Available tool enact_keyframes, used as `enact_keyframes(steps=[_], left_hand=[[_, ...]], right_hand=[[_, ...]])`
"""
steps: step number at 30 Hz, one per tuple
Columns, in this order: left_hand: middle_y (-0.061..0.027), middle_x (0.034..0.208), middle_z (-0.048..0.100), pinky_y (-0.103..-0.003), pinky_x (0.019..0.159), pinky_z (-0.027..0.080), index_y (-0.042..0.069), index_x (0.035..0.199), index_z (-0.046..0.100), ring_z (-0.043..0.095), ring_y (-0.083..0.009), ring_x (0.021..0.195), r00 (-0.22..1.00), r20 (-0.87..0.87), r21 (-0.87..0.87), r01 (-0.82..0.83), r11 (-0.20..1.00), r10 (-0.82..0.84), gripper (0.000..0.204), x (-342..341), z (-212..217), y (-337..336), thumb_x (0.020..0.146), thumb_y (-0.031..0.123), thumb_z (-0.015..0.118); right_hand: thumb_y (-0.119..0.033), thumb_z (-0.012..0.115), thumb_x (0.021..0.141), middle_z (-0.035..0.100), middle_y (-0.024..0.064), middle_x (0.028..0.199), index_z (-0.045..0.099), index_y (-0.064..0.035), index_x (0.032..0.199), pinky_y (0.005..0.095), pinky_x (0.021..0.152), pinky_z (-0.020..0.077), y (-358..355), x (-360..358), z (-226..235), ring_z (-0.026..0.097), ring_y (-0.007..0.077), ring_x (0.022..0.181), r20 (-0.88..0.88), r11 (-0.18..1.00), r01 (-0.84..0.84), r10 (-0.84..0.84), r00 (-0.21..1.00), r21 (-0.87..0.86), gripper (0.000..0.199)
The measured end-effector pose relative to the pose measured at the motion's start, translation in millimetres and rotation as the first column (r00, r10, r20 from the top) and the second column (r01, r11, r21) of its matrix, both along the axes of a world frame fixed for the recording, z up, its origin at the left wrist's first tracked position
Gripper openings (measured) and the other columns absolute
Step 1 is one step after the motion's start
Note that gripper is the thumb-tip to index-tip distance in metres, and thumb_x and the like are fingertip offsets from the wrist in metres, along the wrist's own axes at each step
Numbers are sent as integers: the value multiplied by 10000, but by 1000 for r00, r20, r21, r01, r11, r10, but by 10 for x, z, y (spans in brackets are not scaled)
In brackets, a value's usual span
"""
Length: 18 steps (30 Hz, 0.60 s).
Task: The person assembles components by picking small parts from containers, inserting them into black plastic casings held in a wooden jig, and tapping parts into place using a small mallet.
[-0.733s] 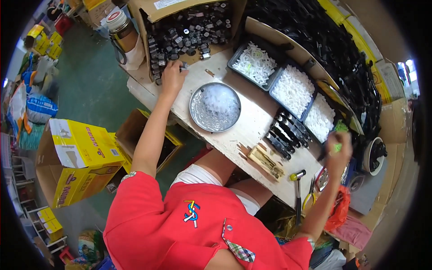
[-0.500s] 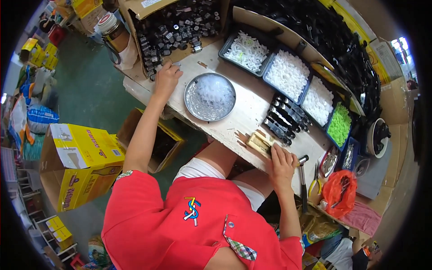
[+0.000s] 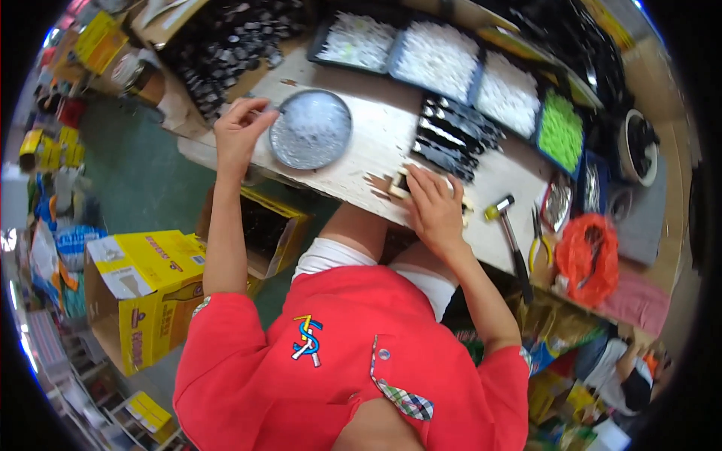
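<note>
Thumb and fingers of my left hand point(image 3: 239, 134) are bent into a pinch beside the left rim of a round metal dish point(image 3: 312, 159); whatever lies between the fingertips is too small and blurred to name. A whitish, translucent heap point(image 3: 316, 116) fills much of the dish. My right hand point(image 3: 436, 204) lies over a cream-coloured block point(image 3: 398, 185) at the table's front edge, fingers together and hiding most of it. Beyond that hand, several long glossy black parts point(image 3: 455, 139) lie in a row. A hammer point(image 3: 514, 252) with a yellow-and-black head rests to its right.
Trays of white pieces point(image 3: 436, 59) and green pieces point(image 3: 560, 131) line the back. A carton of small black parts point(image 3: 226, 52) stands back left. Yellow-handled pliers point(image 3: 538, 244) and a red plastic bag point(image 3: 587, 255) lie right. A yellow carton point(image 3: 150, 289) stands on the floor, left.
My right hand has moved left from beside the hammer onto the cream-coloured block. My left hand has come away from the black-parts carton toward the dish. The whole view has shifted.
</note>
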<state>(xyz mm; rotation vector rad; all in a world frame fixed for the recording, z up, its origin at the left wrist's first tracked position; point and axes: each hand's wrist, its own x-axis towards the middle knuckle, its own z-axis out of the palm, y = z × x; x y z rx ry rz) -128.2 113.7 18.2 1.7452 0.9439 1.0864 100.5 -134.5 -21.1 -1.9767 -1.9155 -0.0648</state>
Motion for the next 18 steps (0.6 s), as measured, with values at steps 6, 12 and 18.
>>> enact_keyframes(steps=[6,12,18], left_hand=[[-84,849,585,-257,526,440,-1,910,624,565,-159,687,667,-341,142,733,666,-662,195,1001,16,-743,719,22,656],[-114,791,531,-340,632,461,1,897,621,562,-259,701,479,-530,162,867,471,-700,221,1317,-237,-974,680,19,655],[-31,765,528,-245,490,432,-5,833,604,538,-117,574,686,-104,-418,627,658,-720,128,1274,-284,-912,747,53,678]], right_hand=[[-73,534,860,623,105,930,601,5,879,319,759,417,-26,127,-20,544,259,837,-659,896,312,-29,752,316,105],[-86,501,890,623,97,913,601,13,883,297,764,426,-64,124,-27,550,217,832,-615,919,278,-51,787,280,141],[-91,520,880,627,91,897,606,1,866,300,743,420,-55,116,-16,549,223,822,-595,922,270,-56,802,277,127]])
